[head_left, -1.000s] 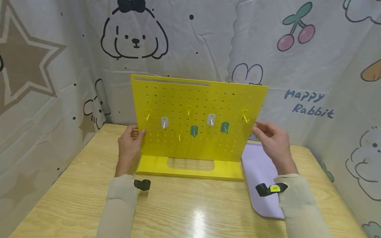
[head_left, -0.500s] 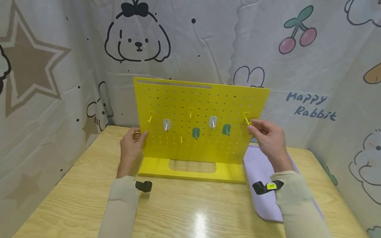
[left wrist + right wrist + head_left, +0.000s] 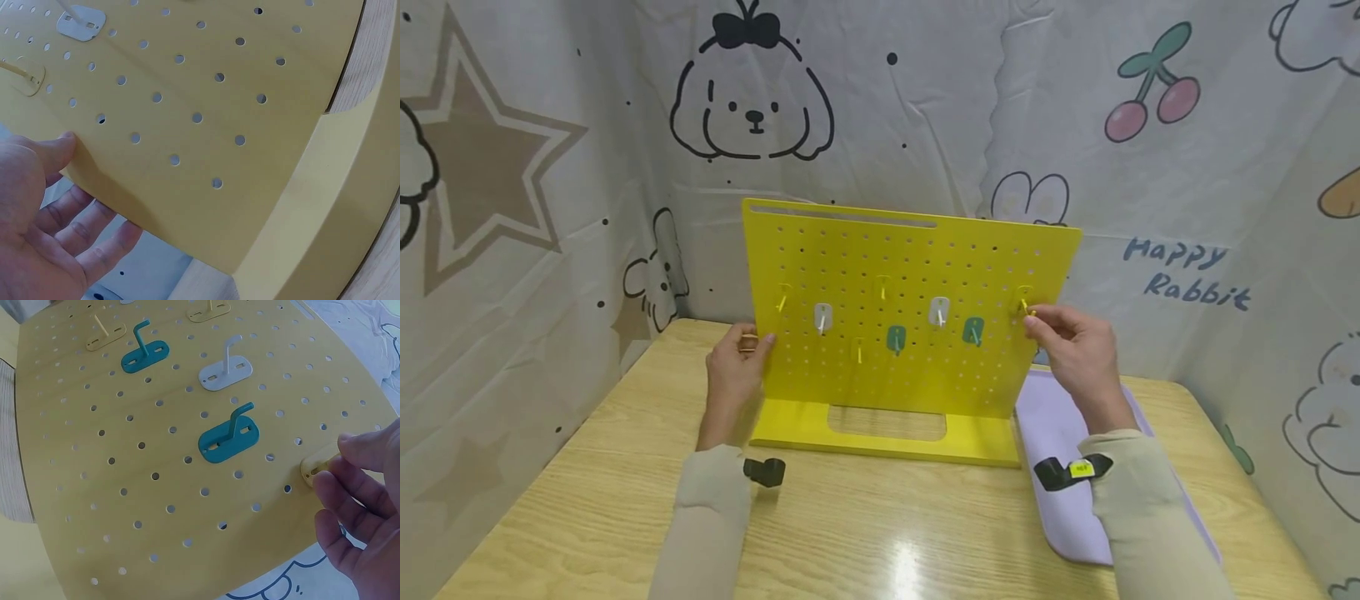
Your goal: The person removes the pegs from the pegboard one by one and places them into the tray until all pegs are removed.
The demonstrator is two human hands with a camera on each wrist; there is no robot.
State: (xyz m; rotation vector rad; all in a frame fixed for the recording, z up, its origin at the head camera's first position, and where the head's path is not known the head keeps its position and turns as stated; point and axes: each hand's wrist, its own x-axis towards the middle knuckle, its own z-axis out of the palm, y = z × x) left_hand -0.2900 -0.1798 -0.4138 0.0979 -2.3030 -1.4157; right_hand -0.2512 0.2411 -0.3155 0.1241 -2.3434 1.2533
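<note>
A yellow pegboard (image 3: 827, 379) stands on its own base, bearing several hooks. My left hand (image 3: 733, 375) grips its left edge, the thumb on the front face and the other fingers behind, as the left wrist view shows. At the right side, my right hand (image 3: 1078, 358) pinches a yellow hook (image 3: 309, 470), whose base plate lies against the board and is partly hidden by the fingers. Nearest to that hook is a green hook (image 3: 229, 439), with a white hook (image 3: 225, 372) and another green hook (image 3: 145, 356) further left. A second white hook (image 3: 823, 318) is at left.
More yellow hooks (image 3: 882, 288) sit across the board. A purple tray (image 3: 1060, 508) lies on the wooden table (image 3: 850, 525) to the right, partly under my right forearm. A printed cloth (image 3: 910, 108) hangs behind and along both sides.
My right hand has moved left from the board's right edge onto the yellow hook there. The left hand keeps its grip on the left edge. The head view has shifted slightly.
</note>
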